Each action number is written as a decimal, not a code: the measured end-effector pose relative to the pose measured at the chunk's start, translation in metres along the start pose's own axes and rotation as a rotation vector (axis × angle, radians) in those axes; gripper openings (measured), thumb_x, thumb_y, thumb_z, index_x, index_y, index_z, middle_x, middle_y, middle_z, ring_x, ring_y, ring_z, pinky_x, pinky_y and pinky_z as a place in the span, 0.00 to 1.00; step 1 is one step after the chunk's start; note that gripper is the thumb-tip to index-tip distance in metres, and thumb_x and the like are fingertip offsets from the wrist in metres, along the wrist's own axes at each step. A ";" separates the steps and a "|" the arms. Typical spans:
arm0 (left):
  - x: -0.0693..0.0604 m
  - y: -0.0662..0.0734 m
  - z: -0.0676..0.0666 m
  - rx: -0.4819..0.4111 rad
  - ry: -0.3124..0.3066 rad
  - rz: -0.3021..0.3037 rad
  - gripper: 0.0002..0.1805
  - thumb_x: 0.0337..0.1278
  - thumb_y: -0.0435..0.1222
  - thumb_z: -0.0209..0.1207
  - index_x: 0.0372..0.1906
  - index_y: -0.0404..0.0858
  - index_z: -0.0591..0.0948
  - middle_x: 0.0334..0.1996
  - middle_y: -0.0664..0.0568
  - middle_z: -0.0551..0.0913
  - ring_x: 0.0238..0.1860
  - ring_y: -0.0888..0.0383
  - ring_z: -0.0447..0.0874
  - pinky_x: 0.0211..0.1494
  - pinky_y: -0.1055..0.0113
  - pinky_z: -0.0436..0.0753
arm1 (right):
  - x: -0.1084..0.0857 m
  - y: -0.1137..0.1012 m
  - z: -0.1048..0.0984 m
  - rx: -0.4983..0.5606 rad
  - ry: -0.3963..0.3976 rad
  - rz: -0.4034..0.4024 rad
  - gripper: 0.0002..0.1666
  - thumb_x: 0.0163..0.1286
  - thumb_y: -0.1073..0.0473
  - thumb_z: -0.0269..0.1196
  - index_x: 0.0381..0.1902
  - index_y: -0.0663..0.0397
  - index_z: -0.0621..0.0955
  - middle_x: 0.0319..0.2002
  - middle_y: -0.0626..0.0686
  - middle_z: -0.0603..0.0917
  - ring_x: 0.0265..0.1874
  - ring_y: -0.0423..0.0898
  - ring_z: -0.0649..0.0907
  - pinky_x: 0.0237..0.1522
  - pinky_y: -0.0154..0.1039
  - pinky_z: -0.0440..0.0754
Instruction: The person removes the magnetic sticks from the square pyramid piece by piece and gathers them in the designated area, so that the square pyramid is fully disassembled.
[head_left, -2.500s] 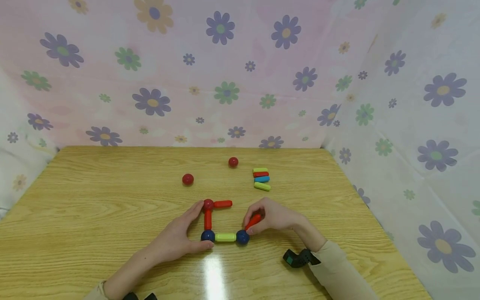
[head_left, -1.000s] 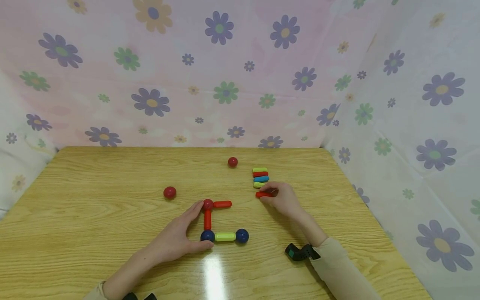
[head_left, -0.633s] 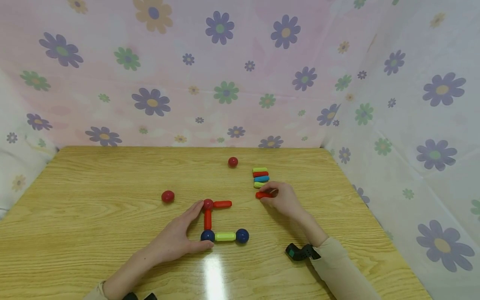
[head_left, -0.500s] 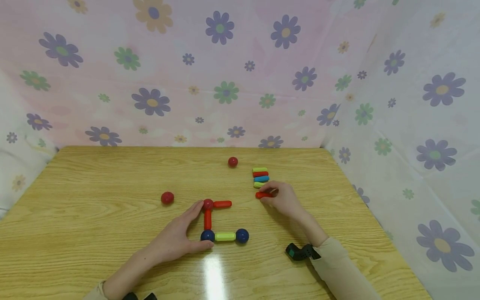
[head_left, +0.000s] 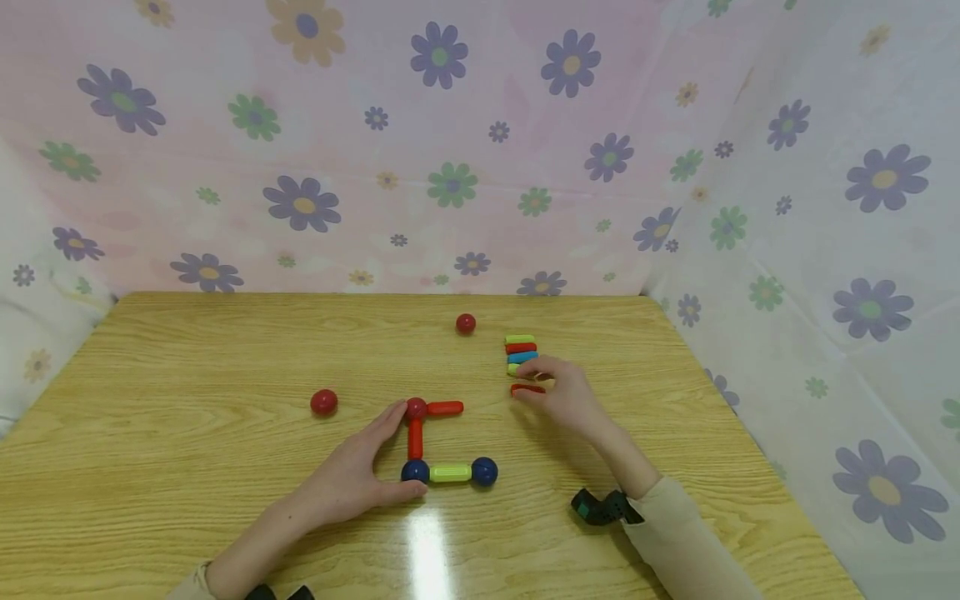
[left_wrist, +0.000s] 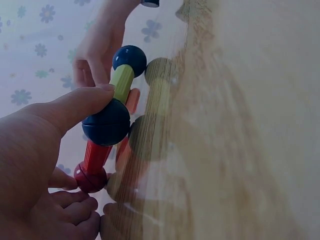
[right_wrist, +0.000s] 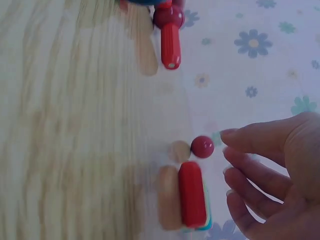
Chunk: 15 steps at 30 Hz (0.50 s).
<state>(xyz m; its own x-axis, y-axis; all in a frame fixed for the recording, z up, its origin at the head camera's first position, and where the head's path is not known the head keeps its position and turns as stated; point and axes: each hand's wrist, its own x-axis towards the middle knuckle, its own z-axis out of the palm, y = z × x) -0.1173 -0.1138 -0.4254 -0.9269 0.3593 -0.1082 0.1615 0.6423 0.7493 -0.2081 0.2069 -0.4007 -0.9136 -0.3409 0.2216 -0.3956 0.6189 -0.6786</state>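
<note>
Looks like mid-build on a ball-and-stick frame (head_left: 450,473) in the middle of the counter (head_left: 187,375), with a gap on its right side. Got the left hand (head_left: 352,479) spread wide to steady it, thumb on the corner blue ball (head_left: 413,469), fingertips against the attached red ball (head_left: 417,409). Seems to be at the stick-handling stage: right hand (head_left: 570,402) parted, holding nothing, right by a loose red stick (head_left: 527,389) near the row of sticks (head_left: 521,357). Probably calls next for pinching a piece and lining up its end without jogging the frame. Also two spare red balls (head_left: 324,402) (head_left: 466,324) lying loose. Can't spot any brands or readable writing, even on the black wrist gadget (head_left: 597,507).
</note>
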 end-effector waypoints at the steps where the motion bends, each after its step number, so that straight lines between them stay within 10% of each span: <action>1: 0.000 0.000 0.000 0.000 -0.002 0.002 0.63 0.43 0.64 0.71 0.81 0.47 0.51 0.80 0.49 0.50 0.79 0.43 0.51 0.76 0.40 0.59 | -0.001 -0.003 0.000 0.002 -0.012 -0.002 0.14 0.62 0.64 0.72 0.47 0.57 0.86 0.45 0.53 0.88 0.46 0.53 0.85 0.52 0.54 0.83; 10: -0.001 0.001 -0.001 -0.010 -0.006 0.011 0.62 0.44 0.64 0.70 0.81 0.46 0.52 0.80 0.47 0.51 0.78 0.42 0.52 0.75 0.40 0.60 | -0.007 -0.024 0.009 0.101 -0.196 -0.033 0.16 0.66 0.57 0.70 0.51 0.54 0.85 0.49 0.51 0.86 0.50 0.51 0.83 0.55 0.50 0.82; 15: -0.001 0.002 -0.001 -0.009 -0.004 0.007 0.63 0.44 0.63 0.71 0.81 0.45 0.52 0.80 0.47 0.52 0.78 0.43 0.52 0.75 0.40 0.60 | -0.009 -0.028 0.013 0.092 -0.444 -0.078 0.18 0.65 0.47 0.70 0.50 0.46 0.85 0.47 0.44 0.86 0.45 0.43 0.82 0.51 0.42 0.82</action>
<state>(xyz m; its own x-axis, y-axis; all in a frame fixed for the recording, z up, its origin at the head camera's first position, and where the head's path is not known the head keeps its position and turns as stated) -0.1164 -0.1136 -0.4236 -0.9244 0.3667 -0.1052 0.1652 0.6334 0.7560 -0.1875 0.1834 -0.3929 -0.7448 -0.6664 -0.0338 -0.4329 0.5211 -0.7356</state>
